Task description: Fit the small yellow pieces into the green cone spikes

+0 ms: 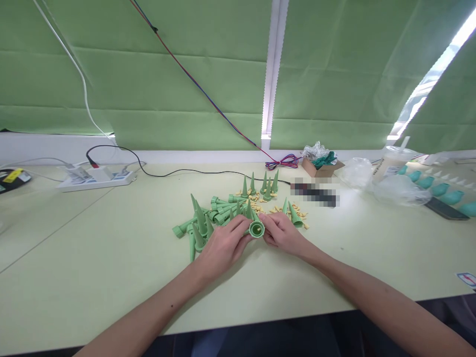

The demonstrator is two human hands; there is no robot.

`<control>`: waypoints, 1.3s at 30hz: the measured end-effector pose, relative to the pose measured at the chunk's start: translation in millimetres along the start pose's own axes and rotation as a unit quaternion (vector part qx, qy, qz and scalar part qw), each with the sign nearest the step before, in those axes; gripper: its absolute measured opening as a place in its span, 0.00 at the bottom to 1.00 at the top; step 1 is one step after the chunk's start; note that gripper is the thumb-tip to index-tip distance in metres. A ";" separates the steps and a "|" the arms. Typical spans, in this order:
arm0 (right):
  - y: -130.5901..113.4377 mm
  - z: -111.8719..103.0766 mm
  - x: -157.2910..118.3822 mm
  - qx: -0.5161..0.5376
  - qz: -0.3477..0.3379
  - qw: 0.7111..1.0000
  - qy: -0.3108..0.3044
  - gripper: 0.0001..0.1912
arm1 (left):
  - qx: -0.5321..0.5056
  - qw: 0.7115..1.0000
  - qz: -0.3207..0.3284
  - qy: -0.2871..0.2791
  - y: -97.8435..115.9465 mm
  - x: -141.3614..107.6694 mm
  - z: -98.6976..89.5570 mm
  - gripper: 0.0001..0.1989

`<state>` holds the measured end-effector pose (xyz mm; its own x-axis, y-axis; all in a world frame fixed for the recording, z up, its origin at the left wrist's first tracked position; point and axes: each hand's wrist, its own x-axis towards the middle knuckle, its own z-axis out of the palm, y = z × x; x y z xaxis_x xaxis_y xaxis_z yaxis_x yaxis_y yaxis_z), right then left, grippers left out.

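Observation:
My left hand [226, 244] is closed around a green plastic watering spike [256, 229], whose round open end faces me; a small yellow bit shows inside. At the spike's right side, my right hand [281, 232] is in a pinch, its thumb and forefinger against the spike. Whatever lies between those fingertips is hidden. Behind and left of my left hand is a pile of green spikes [201, 220], some upright, others on their sides. Small yellow plastic pieces [256, 206] lie scattered beyond my hands, with a few more spikes [295, 215] among them.
A pixelated dark object [314, 192] on a black cable lies behind my right hand. Farther back are a small cardboard box [322, 168], a cup with a straw [392, 161], plastic bags, a phone [446, 208] and teal bird-shaped pieces [441, 190]. A power strip [97, 179] sits at left.

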<state>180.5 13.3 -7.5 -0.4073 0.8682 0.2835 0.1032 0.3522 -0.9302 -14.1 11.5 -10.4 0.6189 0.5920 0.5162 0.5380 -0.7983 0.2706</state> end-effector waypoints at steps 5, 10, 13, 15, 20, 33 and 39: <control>-3.2 2.4 -1.5 -0.010 -0.018 0.999 0.028 0.29 | 0.013 1.000 -0.001 0.009 1.1 -0.5 -1.7 0.10; -1.4 3.9 -1.9 -0.040 -0.046 0.996 0.062 0.28 | -0.012 0.999 -0.028 0.022 4.6 0.6 -1.8 0.10; 1.8 4.8 -2.2 -0.026 -0.054 0.995 0.074 0.26 | -0.034 0.996 -0.064 0.043 7.9 2.1 -1.7 0.08; 3.5 5.3 -2.4 -0.015 -0.055 0.995 0.080 0.26 | -0.070 0.990 -0.110 0.046 10.6 4.1 -2.7 0.06; 5.3 4.0 -2.2 -0.008 -0.048 0.994 0.094 0.24 | -0.250 0.946 -0.206 0.001 14.9 11.0 -7.9 0.10; 9.4 3.6 -4.0 -0.066 -0.064 0.995 0.045 0.22 | -0.581 0.746 -0.302 -0.116 15.6 16.3 -10.9 0.22; 14.1 4.9 -4.2 -0.051 -0.053 0.997 0.036 0.22 | -0.582 0.747 -0.304 -0.108 13.4 15.1 -9.8 0.22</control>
<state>179.3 12.9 -23.0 -0.3544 0.8457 0.3989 0.1553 0.4739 -0.8668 -3.1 8.6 8.9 0.6085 0.7874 -0.0986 -0.0267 0.1444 0.9892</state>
